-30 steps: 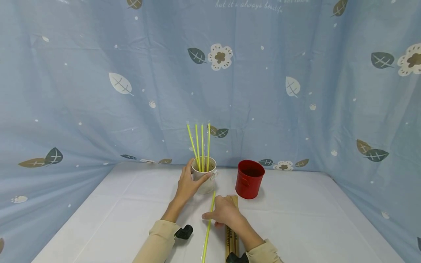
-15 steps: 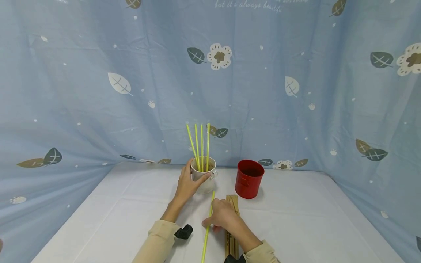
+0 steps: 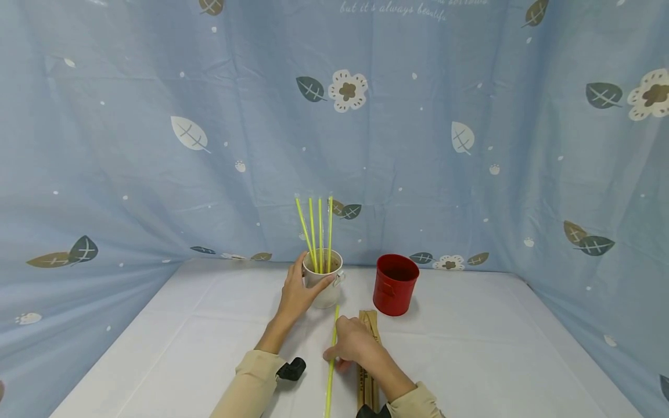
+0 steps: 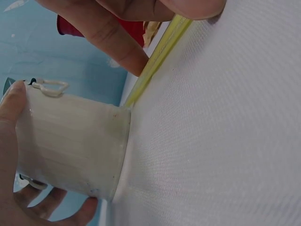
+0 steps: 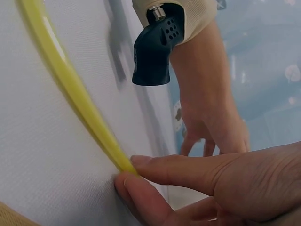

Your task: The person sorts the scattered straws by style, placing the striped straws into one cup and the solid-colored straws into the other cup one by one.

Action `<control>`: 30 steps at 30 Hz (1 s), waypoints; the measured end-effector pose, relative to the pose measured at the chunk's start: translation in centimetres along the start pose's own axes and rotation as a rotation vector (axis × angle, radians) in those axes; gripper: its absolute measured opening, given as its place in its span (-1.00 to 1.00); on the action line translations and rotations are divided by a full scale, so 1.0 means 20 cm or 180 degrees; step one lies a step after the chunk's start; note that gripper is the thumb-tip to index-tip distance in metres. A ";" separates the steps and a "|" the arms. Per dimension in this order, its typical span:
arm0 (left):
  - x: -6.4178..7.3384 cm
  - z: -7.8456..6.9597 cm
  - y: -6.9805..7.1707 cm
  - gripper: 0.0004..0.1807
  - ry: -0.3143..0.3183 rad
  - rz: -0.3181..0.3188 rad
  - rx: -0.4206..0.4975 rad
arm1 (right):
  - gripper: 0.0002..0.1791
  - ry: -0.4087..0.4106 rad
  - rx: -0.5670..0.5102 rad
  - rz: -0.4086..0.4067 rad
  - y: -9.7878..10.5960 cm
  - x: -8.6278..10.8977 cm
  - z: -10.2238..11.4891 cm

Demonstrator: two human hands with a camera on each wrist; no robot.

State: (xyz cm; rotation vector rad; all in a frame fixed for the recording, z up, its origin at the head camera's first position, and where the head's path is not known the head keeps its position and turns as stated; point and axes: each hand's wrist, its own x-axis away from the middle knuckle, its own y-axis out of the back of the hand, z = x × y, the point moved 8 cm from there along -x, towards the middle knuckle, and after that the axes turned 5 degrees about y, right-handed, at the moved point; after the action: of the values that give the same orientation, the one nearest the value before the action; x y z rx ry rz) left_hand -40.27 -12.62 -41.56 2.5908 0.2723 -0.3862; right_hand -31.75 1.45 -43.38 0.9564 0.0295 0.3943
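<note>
My left hand [image 3: 296, 296] grips a small white bucket [image 3: 326, 295] with ring handles, thumb on the near side and fingers round the left. Several yellow straws [image 3: 321, 232] stand in it, clear film showing at their tops. In front of the bucket, my right hand [image 3: 356, 341] pinches another yellow straw [image 3: 329, 389] between thumb and finger. The right wrist view shows this straw [image 5: 80, 99] bowed slightly and close to the white cloth. Its far end appears close to the base of the bucket [image 4: 75, 141] in the left wrist view; contact cannot be told.
Brown paper-wrapped packets [image 3: 368, 386] with dark lettering lie under my right forearm. A red bucket [image 3: 395, 293] stands to the right of the white one. Behind the white table [image 3: 496, 348] hangs a blue printed curtain [image 3: 418, 145].
My right hand has shifted slightly toward me, and its straw has turned a little, its near end moving right. The left hand keeps its grip on the white bucket.
</note>
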 end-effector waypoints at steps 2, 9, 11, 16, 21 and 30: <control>0.00 0.00 0.00 0.07 0.0007 -0.0002 -0.0003 | -0.59 0.0028 -0.0006 0.0003 0.00 0.00 0.00; 0.00 0.00 0.00 0.06 0.0029 0.0008 0.0002 | -0.65 0.0022 -0.0072 0.0056 0.00 0.01 0.00; 0.00 0.01 0.00 0.06 0.0031 0.0022 0.0007 | -0.67 -0.0041 -0.0088 0.0099 0.00 0.00 -0.01; 0.00 0.00 0.00 0.06 0.0033 0.0042 0.0011 | -0.69 -0.0062 0.0076 0.0083 0.00 0.00 -0.01; 0.00 0.00 0.00 0.07 0.0028 0.0040 0.0026 | -0.65 -0.0077 0.0062 0.0010 0.01 0.00 -0.01; 0.00 0.01 0.00 0.07 0.0000 0.0002 0.0016 | -0.65 -0.0110 -0.0018 0.0037 0.01 0.00 -0.03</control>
State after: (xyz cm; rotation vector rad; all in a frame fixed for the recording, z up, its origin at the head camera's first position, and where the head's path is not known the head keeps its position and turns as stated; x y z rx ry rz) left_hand -40.34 -12.70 -41.64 2.5958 0.2709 -0.3872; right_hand -32.01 2.00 -43.46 0.9578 -0.0085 0.3883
